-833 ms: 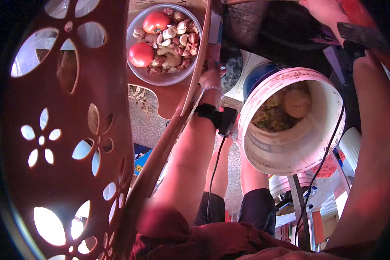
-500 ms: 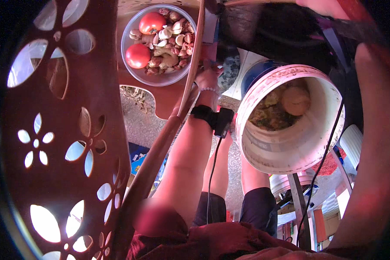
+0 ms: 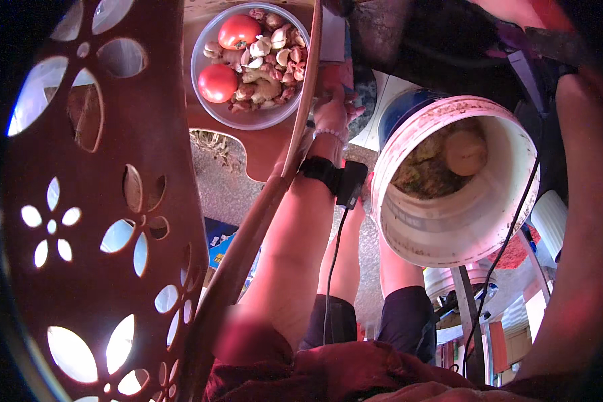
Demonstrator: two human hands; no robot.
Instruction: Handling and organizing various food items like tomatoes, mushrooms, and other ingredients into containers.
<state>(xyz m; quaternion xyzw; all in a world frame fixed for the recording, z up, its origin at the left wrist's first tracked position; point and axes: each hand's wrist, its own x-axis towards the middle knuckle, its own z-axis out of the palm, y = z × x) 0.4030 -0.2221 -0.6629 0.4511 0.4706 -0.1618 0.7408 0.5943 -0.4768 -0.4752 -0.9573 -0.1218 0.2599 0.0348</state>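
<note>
My left hand (image 3: 335,112) reaches away past the edge of a brown plastic chair back, a beaded bracelet and black wrist device behind it. Its fingers look apart, touching or very near a pinkish flat-sided thing (image 3: 338,75) that I cannot identify. My right arm (image 3: 586,221) runs up the right side; at the top right, a blurred pink patch of skin looks like my right hand (image 3: 530,12), with its fingers cut off. Between the arms, a dirty white bucket (image 3: 442,234) tilts its mouth toward me. Inside lie greenish scraps and a round tan piece (image 3: 465,152).
A clear round tub (image 3: 201,87) of tomatoes, garlic, shallots and ginger sits on a brown surface (image 3: 268,151). The brown chair back (image 3: 94,221), with flower cut-outs, fills the left. Black cables (image 3: 499,268) hang past the bucket. Dark material (image 3: 429,50) lies beyond it.
The whole view has shifted slightly, moving most things a little right. My left hand's fingers show more plainly to the right. The skin at the top right has also moved right.
</note>
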